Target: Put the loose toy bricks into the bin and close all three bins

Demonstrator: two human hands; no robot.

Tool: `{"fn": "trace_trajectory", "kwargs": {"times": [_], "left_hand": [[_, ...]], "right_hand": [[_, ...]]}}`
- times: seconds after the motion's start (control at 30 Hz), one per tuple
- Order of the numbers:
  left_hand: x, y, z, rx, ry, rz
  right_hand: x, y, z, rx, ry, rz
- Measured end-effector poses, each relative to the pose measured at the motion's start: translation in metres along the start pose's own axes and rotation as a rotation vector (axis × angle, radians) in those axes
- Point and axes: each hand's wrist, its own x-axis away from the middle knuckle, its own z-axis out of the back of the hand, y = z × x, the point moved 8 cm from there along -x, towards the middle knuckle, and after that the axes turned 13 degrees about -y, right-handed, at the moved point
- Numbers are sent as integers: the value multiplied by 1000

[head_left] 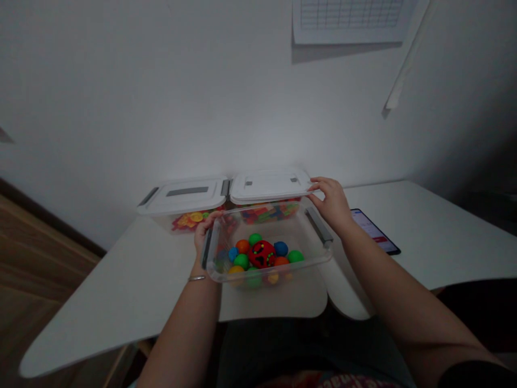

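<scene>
A clear plastic box (311, 257) without a lid sits at the near table edge. Inside lie several coloured balls (242, 246) and a red toy (262, 254) with dark markings. My left hand (204, 233) curls round the box's left end by its grey latch. At the box's far right corner, my right hand (333, 203) has its fingers closed on the edge of a white lid (270, 185). That lid rests on a box of colourful pieces behind.
A second lidded box (183, 195) with bright toys stands at the back left. A tablet with a lit screen (375, 230) lies on the white table (121, 291) to the right. The wall is close behind; wooden floor shows at left.
</scene>
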Motion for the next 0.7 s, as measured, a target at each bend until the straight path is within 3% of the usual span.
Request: {"fn": "trace_trajectory", "kwargs": {"times": [0.2, 0.3, 0.33, 0.43, 0.53, 0.6, 0.7], "left_hand": [[-2, -1, -2, -26, 32, 66], [0, 15, -7, -132, 1, 55], [3, 28, -9, -188, 1, -10], [20, 63, -23, -515, -8, -133], [46, 95, -55, -1093, 16, -291], [61, 105, -77, -1344, 40, -375], [77, 112, -105, -1503, 39, -463]], "right_hand": [[15, -24, 43, -52, 223, 67], [27, -42, 64, -71, 322, 161], [32, -46, 70, -83, 351, 181], [46, -56, 87, -140, 425, 205], [58, -69, 98, -172, 439, 268], [62, -80, 102, -194, 391, 341], [67, -94, 102, -235, 278, 421]]}}
